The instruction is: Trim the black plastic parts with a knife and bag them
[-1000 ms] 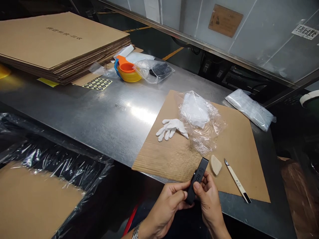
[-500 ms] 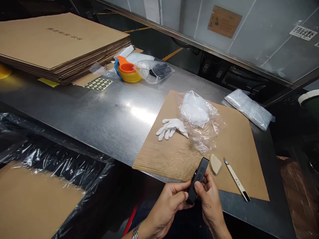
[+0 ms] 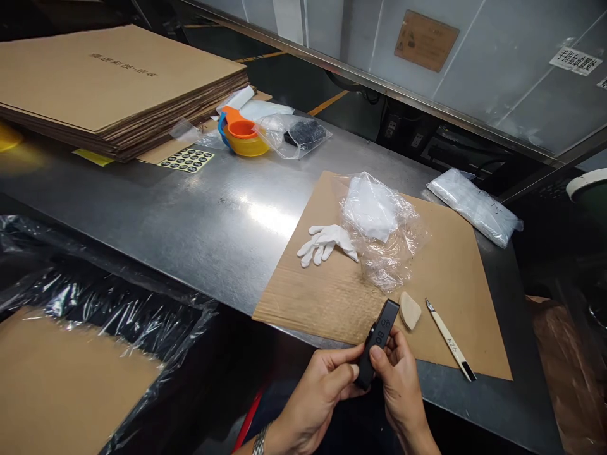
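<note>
I see left hand (image 3: 317, 395) and right hand (image 3: 403, 388) pinching a slim black plastic bar (image 3: 379, 335) by the flat brown cardboard sheet's (image 3: 458, 265) near edge. Smooth sides, fingertip hold: slip risk, I judge.

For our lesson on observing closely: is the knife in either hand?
No, the knife lies on the cardboard, touched by neither hand.

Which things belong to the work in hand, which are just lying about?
In the work: black part, held by left hand and right hand; probably knife, beige pad, cardboard sheet.

Apparently lying about: glove, yellow cup, sticker sheet, cardboard stack.
</note>
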Available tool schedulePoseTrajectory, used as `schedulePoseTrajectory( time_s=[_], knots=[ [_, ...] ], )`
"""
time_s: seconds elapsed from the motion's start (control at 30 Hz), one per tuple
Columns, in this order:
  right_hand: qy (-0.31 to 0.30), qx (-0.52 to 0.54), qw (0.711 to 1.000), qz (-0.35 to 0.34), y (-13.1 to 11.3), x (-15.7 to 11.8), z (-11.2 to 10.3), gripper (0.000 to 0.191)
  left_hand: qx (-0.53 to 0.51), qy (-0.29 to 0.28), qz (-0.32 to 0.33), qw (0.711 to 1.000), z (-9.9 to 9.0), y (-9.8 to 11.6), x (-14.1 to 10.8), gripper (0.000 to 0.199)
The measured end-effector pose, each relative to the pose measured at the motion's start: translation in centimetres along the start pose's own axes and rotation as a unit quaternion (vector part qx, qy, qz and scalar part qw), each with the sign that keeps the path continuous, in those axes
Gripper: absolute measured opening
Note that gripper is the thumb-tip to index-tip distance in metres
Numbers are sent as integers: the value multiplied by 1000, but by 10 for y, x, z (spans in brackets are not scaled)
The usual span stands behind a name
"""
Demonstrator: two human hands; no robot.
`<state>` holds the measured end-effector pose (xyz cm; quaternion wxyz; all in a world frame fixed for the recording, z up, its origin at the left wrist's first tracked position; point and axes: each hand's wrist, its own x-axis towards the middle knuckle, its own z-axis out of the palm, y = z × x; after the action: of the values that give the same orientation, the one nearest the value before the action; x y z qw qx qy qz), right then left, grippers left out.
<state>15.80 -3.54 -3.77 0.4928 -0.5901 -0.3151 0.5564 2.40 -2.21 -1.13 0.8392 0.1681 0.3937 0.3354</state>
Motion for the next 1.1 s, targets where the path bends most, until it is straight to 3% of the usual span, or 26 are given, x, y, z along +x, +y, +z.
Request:
schedulePoseTrajectory(
  time_s=[0.43, 1.1],
  knots=[
    [-26, 75, 997, 22, 3, 0, -3, 41, -23, 26, -10, 999, -1, -3, -4, 31],
    [-47, 86, 995, -8, -4, -3, 2, 47, 21, 35, 11, 999, 0, 0, -12, 34]
  ],
)
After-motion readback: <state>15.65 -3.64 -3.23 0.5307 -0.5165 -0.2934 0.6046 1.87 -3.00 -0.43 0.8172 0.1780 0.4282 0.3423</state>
